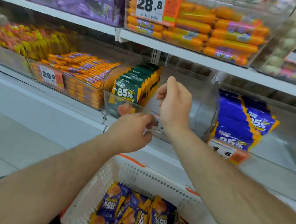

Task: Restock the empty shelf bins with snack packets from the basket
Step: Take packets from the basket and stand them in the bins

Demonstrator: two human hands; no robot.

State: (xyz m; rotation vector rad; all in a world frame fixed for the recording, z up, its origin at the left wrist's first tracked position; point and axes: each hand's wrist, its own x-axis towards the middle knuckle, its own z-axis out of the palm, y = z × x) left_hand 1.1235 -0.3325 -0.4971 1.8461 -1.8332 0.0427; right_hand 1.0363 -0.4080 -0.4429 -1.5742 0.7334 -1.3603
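A person stands at a shop shelf with both bare arms reaching forward. The left hand (132, 130) is at the front lip of a clear plastic bin (202, 104) on the middle shelf, its fingers curled and pinching something small and white at the bin's front edge; what that is cannot be told. The right hand (174, 103) is raised just above it, in front of the bin, fingers loosely curled and holding nothing that can be seen.

The bin holds a row of green packets (127, 92) standing upright along its left side, while its right part is bare. To the right, another bin holds purple packets (236, 120) marked 85%. To the left sits a bin of orange sausage sticks (84, 69) with a price tag (49, 76).

Below the arms, a white basket (150, 178) with orange trim sits close to the person, and the purple snack packets (135, 212) lie piled inside it, well below the shelf bins
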